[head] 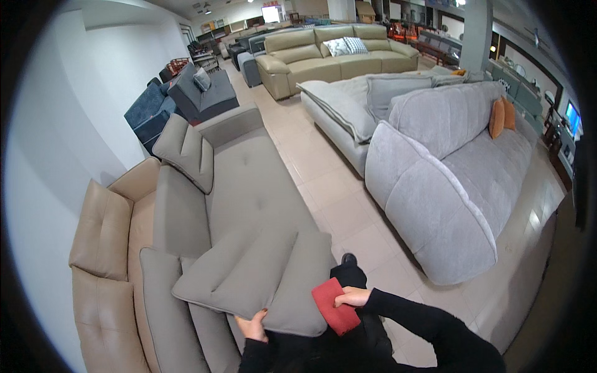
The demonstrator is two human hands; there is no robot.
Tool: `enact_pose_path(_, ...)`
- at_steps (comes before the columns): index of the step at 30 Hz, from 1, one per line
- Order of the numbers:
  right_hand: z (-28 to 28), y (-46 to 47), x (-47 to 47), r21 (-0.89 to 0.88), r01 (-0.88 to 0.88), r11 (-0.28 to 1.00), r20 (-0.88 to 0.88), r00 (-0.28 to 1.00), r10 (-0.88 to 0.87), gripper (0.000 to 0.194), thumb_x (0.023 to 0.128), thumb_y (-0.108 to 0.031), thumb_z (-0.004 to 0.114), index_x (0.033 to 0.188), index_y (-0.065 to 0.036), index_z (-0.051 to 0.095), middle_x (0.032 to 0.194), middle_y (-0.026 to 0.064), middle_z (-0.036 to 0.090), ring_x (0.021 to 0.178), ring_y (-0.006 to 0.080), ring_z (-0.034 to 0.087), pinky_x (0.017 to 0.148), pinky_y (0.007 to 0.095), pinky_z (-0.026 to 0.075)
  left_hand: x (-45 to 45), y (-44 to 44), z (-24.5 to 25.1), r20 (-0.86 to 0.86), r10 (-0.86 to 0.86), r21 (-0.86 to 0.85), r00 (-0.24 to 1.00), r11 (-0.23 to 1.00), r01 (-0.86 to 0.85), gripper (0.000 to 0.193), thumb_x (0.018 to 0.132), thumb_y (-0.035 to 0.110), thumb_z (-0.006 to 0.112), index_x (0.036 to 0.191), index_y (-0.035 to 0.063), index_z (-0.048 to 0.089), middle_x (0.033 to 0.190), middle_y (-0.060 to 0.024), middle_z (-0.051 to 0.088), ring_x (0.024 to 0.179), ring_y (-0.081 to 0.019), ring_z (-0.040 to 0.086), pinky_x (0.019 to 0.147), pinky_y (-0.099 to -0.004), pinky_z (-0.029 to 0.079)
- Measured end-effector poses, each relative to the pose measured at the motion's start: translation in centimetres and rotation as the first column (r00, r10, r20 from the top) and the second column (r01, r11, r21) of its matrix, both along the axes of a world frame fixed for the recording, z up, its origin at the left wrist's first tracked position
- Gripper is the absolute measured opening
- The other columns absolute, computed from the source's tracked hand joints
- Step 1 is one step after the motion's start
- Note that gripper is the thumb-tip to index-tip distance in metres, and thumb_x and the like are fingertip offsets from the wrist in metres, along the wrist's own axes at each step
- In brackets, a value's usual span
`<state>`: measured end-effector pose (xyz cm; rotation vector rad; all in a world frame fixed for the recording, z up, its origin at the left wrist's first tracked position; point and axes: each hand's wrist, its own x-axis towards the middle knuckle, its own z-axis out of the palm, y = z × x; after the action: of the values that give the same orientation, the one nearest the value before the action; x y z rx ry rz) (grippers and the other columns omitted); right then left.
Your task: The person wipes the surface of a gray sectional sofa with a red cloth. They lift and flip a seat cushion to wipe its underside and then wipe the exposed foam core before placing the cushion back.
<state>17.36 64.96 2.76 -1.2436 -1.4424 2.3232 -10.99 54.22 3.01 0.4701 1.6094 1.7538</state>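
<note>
My left hand (252, 325) grips the near edge of a grey padded cushion (261, 270), with the thumb on top and the other fingers partly hidden at its edge. The cushion lies tilted across the near part of a grey sofa (256, 186). In my right hand (353, 297) is a folded red cloth (334, 305), held beside the cushion's right edge with the thumb on top. A second grey cushion (186, 151) leans on the sofa's backrest further off, and another (170, 312) stands at the lower left.
A tan leather sofa (105, 233) stands behind the grey one, near a white wall (60, 116). Across the tiled aisle (336, 200) is a light grey sofa (419, 200) with orange pillows (501, 119). A beige leather sofa (326, 65) stands further back. My shoe (349, 259) is on the floor.
</note>
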Motion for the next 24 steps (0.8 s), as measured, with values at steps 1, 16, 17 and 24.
enact_pose_path(1, 0.7, 0.1, 0.7, 0.021, 0.028, 0.999, -0.031, 0.999, -0.027, 0.029, 0.076, -0.017, 0.06, 0.097, 0.001, 0.063, 0.087, 0.0051, 0.064, 0.076, 0.0158, 0.059, 0.068, 0.0304, 0.048, -0.9, 0.3, 1.5, 0.052, -0.018, -0.007, 0.998, 1.0, 0.019, 0.065, 0.059, -0.011, 0.061, 0.121, -0.0029, 0.045, 0.109, -0.0133, 0.059, 0.098, -0.0277, 0.059, 0.085, -0.0379, 0.049)
enact_pose_path(16, -5.2, 3.2, -8.7, 0.944, -0.236, 0.23, 0.304, 0.893, -0.333, 0.032, 0.078, -0.015, 0.057, 0.109, -0.01, 0.06, 0.103, 0.0096, 0.06, 0.103, 0.0303, 0.052, 0.083, 0.0431, 0.044, -5.9, -4.9, -1.8, 0.123, -0.03, -0.205, 0.992, 0.977, 0.055, 0.06, 0.077, 0.019, 0.069, 0.128, 0.0009, 0.041, 0.116, -0.0144, 0.055, 0.101, -0.026, 0.057, 0.086, -0.0382, 0.048)
enact_pose_path(17, -5.7, 2.6, -10.0, 0.916, -0.353, 0.192, 0.397, 0.87, -0.292, 0.031, 0.079, -0.015, 0.056, 0.109, -0.013, 0.061, 0.104, 0.0064, 0.059, 0.103, 0.0279, 0.051, 0.081, 0.0428, 0.044, -4.7, -5.4, -1.5, 0.084, -0.039, -0.197, 0.996, 0.979, 0.055, 0.064, 0.078, 0.019, 0.07, 0.13, 0.0014, 0.039, 0.119, -0.0148, 0.054, 0.104, -0.0263, 0.056, 0.087, -0.0387, 0.047)
enact_pose_path(24, -1.7, -3.7, -18.4, 0.967, -0.241, 0.085, 0.236, 0.97, 0.06, 0.036, 0.076, -0.012, 0.058, 0.112, -0.009, 0.054, 0.101, 0.0085, 0.06, 0.099, 0.029, 0.052, 0.079, 0.042, 0.042, -2.8, -6.2, 0.7, 0.229, -0.078, -0.118, 0.97, 0.987, 0.107, 0.087, 0.071, 0.0, 0.075, 0.142, 0.0076, 0.024, 0.132, -0.0139, 0.043, 0.118, -0.0281, 0.048, 0.098, -0.0433, 0.042)
